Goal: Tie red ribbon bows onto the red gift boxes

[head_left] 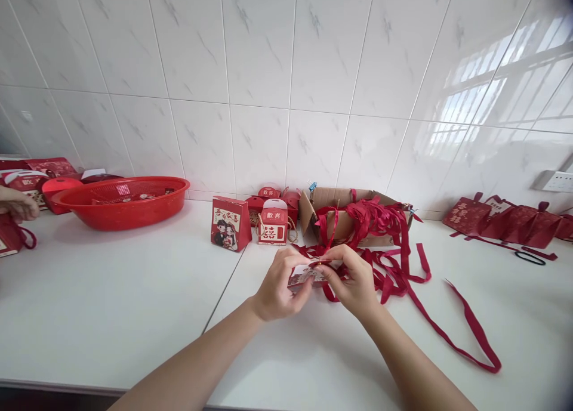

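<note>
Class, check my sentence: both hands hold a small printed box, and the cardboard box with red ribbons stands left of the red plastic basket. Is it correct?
Not quite: the head view shows the cardboard box with red ribbons right of the red plastic basket. The left hand and right hand do hold a small printed box.

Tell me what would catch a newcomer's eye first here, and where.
Probably the tangle of red ribbons, spilling from a cardboard box by the wall onto the white table. Nearer, the left hand and right hand pinch a small printed item. A large red basket stands farther left.
</note>
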Available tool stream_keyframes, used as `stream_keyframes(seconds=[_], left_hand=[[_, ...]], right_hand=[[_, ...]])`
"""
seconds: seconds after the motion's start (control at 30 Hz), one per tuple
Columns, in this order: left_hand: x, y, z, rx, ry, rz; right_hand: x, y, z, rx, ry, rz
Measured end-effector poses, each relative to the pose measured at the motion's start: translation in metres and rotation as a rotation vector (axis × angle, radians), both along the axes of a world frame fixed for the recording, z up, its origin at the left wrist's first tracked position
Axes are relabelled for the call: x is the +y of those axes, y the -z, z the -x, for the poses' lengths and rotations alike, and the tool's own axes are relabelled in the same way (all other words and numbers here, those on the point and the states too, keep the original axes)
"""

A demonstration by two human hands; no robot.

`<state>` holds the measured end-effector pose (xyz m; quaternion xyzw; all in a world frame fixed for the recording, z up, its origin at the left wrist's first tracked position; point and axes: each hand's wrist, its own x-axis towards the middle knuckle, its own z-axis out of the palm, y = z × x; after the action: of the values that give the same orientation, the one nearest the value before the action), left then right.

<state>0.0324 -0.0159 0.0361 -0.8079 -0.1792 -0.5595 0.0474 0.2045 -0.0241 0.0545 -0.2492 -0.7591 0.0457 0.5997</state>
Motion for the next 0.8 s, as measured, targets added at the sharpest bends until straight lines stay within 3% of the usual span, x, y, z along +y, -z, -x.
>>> stream_keyframes(seconds=[0.27, 0.57, 0.8], left_hand=[[-0.006, 0.001, -0.015, -0.252, -0.401, -0.069], [0.000, -0.003, -0.010, -0.225, -0.273, 0.034], [0.004, -0.009, 0.005, -0.128, -0.317, 0.408]], right_hand=[[-0.006, 0.004, 0.016, 0.077, 0.024, 0.007], [-0.001, 0.001, 0.008, 0.087, 0.120, -0.044], [0.007, 0.001, -0.001, 0.118, 0.244, -0.069]])
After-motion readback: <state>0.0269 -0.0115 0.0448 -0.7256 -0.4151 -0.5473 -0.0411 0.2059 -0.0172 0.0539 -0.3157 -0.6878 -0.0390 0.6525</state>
